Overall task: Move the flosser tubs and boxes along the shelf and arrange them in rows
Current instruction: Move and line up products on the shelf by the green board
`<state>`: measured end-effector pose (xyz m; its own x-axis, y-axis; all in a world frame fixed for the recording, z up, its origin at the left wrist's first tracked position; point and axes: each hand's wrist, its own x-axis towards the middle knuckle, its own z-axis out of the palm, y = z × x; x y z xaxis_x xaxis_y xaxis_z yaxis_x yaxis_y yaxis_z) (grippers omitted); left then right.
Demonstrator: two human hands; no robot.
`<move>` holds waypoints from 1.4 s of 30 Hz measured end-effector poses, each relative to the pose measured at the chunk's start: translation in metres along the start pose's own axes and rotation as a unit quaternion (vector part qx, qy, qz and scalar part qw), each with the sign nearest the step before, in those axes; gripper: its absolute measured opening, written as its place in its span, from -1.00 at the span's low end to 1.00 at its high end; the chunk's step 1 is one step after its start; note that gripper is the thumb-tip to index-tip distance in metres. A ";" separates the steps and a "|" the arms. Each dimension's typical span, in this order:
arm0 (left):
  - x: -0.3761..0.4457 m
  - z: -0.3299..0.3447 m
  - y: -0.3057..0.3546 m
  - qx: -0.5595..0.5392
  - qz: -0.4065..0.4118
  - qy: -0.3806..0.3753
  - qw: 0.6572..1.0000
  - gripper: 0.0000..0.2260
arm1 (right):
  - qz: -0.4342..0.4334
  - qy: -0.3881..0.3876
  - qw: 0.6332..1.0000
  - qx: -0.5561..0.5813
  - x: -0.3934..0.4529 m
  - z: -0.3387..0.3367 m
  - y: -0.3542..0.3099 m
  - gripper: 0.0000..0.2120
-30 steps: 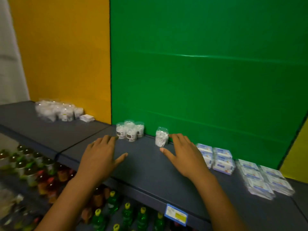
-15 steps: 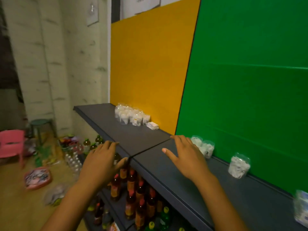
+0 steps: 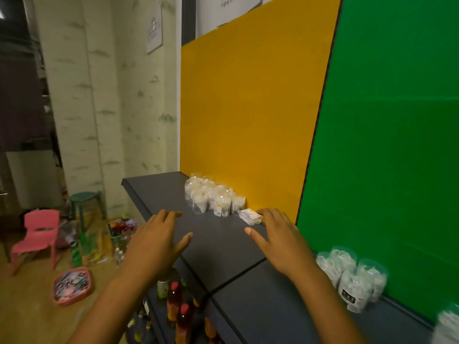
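Observation:
Several clear flosser tubs (image 3: 211, 198) stand clustered against the yellow panel at the far end of the dark grey shelf (image 3: 218, 247). A small white box (image 3: 249, 216) lies just to their right. My right hand (image 3: 278, 240) hovers over the shelf with fingers spread, its fingertips close to that box, holding nothing. My left hand (image 3: 157, 240) is spread over the shelf's front edge, also empty. A second group of tubs (image 3: 352, 276) stands by the green panel at the right. One more blurred tub (image 3: 447, 326) shows at the right edge.
Below the shelf are rows of drink bottles (image 3: 178, 309). On the floor at the left are a pink chair (image 3: 37, 234), a green stool (image 3: 84, 202), a pink tray (image 3: 73, 285) and scattered items. Yellow and green panels back the shelf.
My view has swung left along the shelf, from the boxes and green panel to the far tub cluster. Both hands have travelled left with it, staying spread and empty.

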<state>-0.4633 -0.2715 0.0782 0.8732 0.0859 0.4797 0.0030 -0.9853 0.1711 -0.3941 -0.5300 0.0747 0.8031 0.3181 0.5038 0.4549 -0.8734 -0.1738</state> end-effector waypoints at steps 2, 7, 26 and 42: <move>0.011 0.018 -0.002 -0.020 0.003 -0.008 1.000 -0.44 | 0.009 -0.006 1.000 0.003 0.012 0.012 0.009 -0.46; 0.038 0.049 -0.021 -0.056 0.003 -0.025 0.998 -0.45 | 0.021 -0.025 0.999 -0.006 0.042 0.040 0.014 -0.46; 0.238 0.161 -0.091 -0.208 0.147 -0.030 0.967 -0.55 | 0.188 0.013 0.980 -0.065 0.158 0.136 0.011 -0.47; 0.321 0.224 -0.078 -0.148 0.306 -0.103 0.935 -0.34 | 0.298 0.048 0.951 -0.067 0.179 0.195 0.025 -0.50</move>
<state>-0.0741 -0.1998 0.0261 0.7427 -0.5409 0.3947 -0.6362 -0.7539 0.1640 -0.1643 -0.4228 -0.0040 0.8617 -0.2766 0.4254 -0.1276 -0.9295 -0.3460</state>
